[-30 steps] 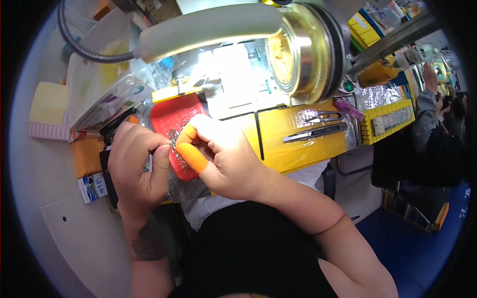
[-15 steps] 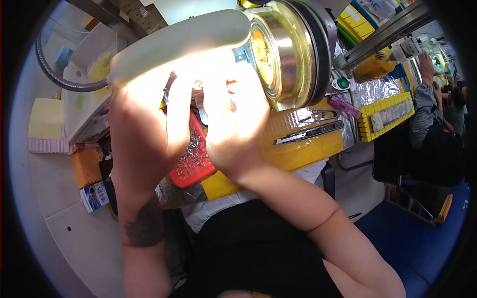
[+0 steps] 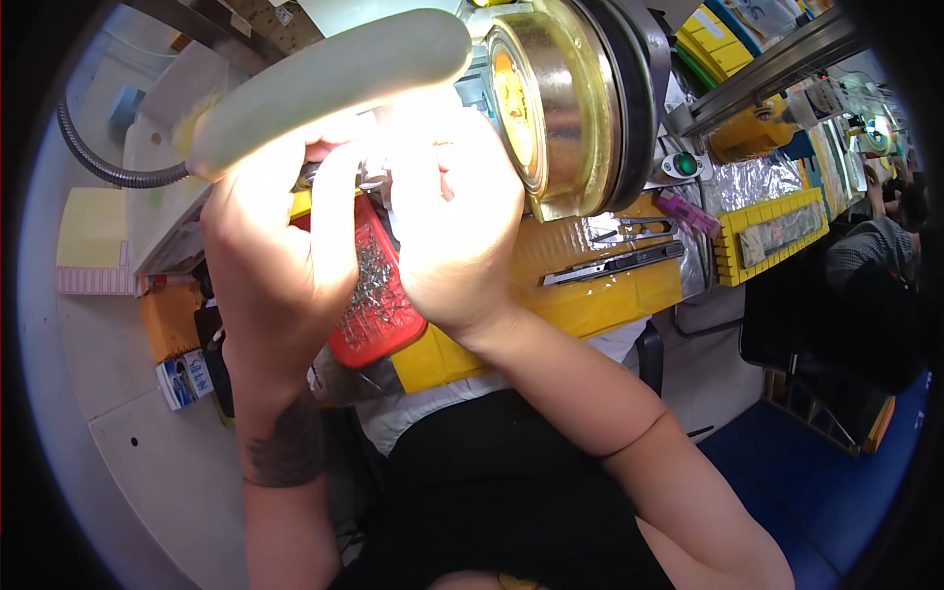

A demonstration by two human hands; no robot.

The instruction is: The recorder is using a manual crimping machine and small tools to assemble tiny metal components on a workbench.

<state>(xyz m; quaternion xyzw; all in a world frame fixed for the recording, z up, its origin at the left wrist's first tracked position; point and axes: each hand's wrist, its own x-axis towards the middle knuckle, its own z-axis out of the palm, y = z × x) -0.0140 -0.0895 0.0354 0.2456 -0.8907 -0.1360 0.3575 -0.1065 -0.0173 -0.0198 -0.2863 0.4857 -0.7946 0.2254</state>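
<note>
My left hand (image 3: 270,231) and my right hand (image 3: 457,226) are raised close together under a white lamp head (image 3: 344,84), fingers closed and nearly meeting. Small shiny metal pieces (image 3: 372,177) show between the fingertips. Glare washes them out, so their kind is hidden and I cannot tell which hand grips which piece. Below the hands lies a red tray (image 3: 379,351) holding many thin metal pins. A strip of yellow shows beside my left fingers.
Right of my hands stands a metal drum (image 3: 565,103) with a yellowish rim. A black utility knife (image 3: 615,264) and tweezers (image 3: 634,232) lie on the yellow bench covering (image 3: 560,305). Beyond are a purple object (image 3: 686,211) and a yellow rack (image 3: 772,236). Another person (image 3: 875,261) sits far right.
Both hands have shifted slightly left and stay close together. The lamp and drum sit a little further left in view. More of the red tray shows. The other person's raised arm has lowered.
</note>
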